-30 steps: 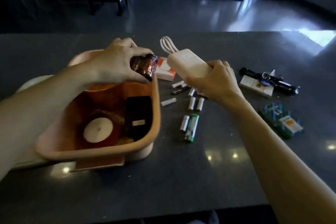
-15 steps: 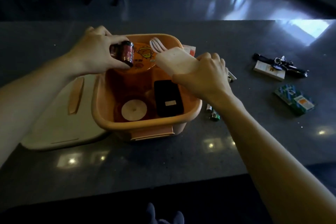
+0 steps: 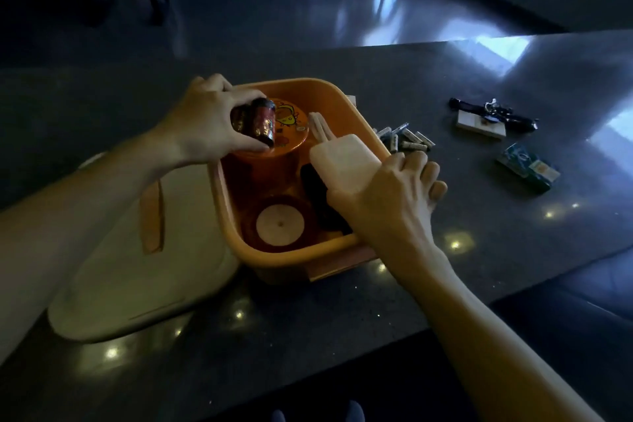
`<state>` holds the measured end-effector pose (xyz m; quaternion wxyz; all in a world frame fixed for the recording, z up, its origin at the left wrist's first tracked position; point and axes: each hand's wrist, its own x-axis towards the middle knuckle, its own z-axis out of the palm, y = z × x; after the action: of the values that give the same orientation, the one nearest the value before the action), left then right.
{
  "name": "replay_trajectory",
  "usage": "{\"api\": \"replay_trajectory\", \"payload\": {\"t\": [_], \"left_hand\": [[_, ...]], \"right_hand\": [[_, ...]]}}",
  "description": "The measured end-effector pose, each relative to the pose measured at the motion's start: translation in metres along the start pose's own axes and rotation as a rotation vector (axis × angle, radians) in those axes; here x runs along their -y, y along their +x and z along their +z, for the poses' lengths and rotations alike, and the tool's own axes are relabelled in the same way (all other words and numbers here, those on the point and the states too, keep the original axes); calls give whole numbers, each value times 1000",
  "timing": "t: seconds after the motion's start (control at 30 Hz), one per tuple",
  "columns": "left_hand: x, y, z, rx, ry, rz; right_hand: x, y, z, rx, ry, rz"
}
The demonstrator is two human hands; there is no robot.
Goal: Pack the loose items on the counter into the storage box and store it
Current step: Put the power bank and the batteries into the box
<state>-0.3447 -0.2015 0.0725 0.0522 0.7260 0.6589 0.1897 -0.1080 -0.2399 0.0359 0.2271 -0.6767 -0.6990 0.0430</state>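
Note:
An orange storage box (image 3: 339,103) stands open on the dark counter. Inside it are a round orange tin with a cartoon print (image 3: 291,127), a tape roll with a white core (image 3: 280,223) and a flat black item (image 3: 317,195). My left hand (image 3: 209,127) grips a small dark red jar (image 3: 262,120) over the box's far left part. My right hand (image 3: 394,195) holds a white power bank (image 3: 342,158) with a looped cable, tilted down into the box's right side.
The box's cream lid (image 3: 137,267) lies to the left. Several loose batteries (image 3: 406,139) lie right of the box. Further right are a black tool with keys (image 3: 496,113) on a white card and a green packet (image 3: 527,168).
Both hands have come in over the box. The power bank has moved from above the batteries down into the box's right side, and the jar sits lower over the tin.

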Motion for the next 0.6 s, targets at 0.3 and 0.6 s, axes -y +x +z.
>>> {"api": "replay_trajectory", "payload": {"t": [0.3, 0.6], "left_hand": [[-8, -2, 6, 60, -16, 64], [-23, -19, 4, 124, 1, 123]], "right_hand": [[14, 5, 0, 171, -127, 98], [7, 29, -4, 105, 14, -145]]}}
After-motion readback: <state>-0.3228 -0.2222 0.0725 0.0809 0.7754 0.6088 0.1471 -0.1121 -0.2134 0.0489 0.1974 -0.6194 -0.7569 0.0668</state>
